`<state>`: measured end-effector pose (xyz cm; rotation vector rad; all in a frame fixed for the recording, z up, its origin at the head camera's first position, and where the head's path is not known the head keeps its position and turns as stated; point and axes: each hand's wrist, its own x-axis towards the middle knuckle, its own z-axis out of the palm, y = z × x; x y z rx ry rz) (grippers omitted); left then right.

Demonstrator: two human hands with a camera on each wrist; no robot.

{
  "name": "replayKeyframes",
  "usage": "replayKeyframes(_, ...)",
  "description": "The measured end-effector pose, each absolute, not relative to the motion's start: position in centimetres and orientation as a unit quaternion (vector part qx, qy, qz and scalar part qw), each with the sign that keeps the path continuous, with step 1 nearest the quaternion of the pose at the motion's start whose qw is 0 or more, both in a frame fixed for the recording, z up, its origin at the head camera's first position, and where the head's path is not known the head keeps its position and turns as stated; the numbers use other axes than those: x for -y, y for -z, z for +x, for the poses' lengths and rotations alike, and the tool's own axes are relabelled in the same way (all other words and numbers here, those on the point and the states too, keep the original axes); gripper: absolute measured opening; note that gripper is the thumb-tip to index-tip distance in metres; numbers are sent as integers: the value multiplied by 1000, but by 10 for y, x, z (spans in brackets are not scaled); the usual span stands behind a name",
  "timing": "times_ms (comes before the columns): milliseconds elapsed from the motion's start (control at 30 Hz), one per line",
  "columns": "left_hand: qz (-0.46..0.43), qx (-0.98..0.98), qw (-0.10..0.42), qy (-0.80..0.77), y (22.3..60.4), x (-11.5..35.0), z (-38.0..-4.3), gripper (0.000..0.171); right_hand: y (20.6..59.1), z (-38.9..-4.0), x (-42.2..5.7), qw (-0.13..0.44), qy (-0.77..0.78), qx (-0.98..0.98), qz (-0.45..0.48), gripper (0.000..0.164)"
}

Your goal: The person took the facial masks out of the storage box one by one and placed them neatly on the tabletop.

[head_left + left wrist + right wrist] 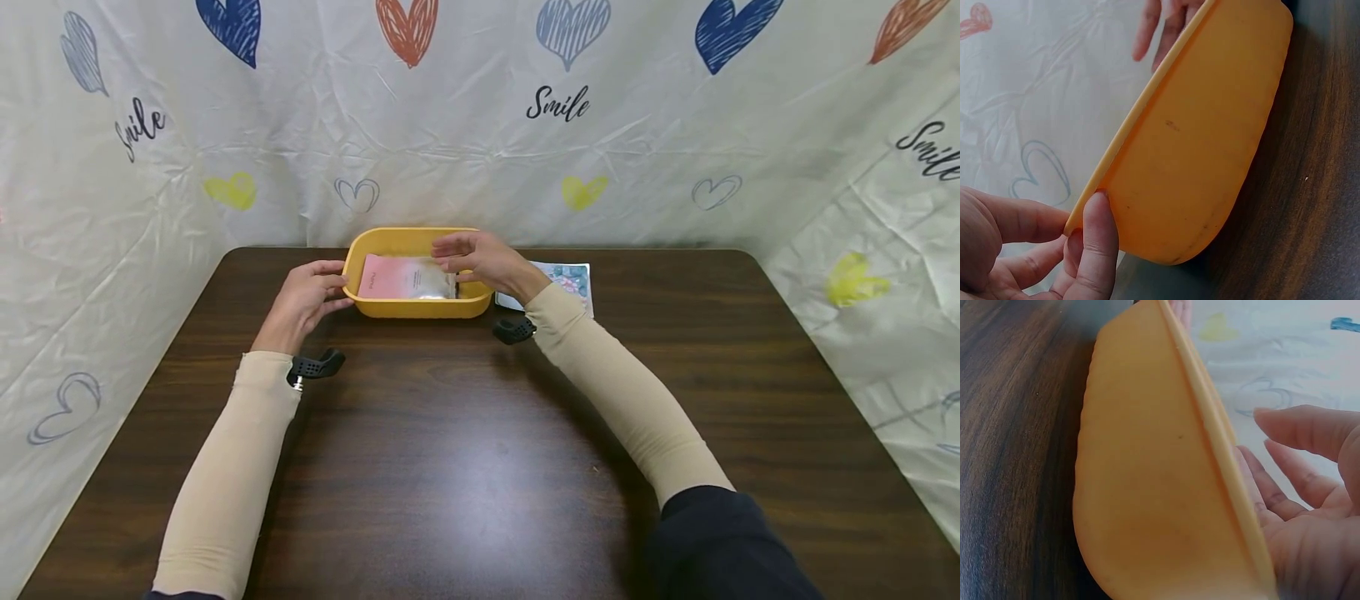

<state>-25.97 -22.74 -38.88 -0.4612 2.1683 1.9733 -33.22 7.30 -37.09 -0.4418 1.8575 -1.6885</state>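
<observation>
A yellow plastic basket (423, 308) stands at the back of the table. In it lies a flat packet (396, 277), pink fading to white and silvery. My left hand (298, 304) holds the basket's left end, thumb below the rim and another fingertip at the rim in the left wrist view. Over the basket's right part is my right hand (483, 260), its fingers loosely spread above the packet's end. The right wrist view shows its thumb and fingers apart, just past the rim. Whether those fingers touch the packet is hidden.
A blue floral packet (566, 279) lies on the table right of the basket, partly covered by my right wrist. Close behind the basket hangs a white curtain (465, 183) printed with hearts. The dark wooden table (480, 467) extends in front.
</observation>
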Motion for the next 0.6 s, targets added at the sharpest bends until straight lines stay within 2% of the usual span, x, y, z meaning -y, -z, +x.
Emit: replayKeyframes(600, -157, -728, 87, -662, 390, 228, -259, 49, 373, -335, -66, 313, 589, -728, -159, 51)
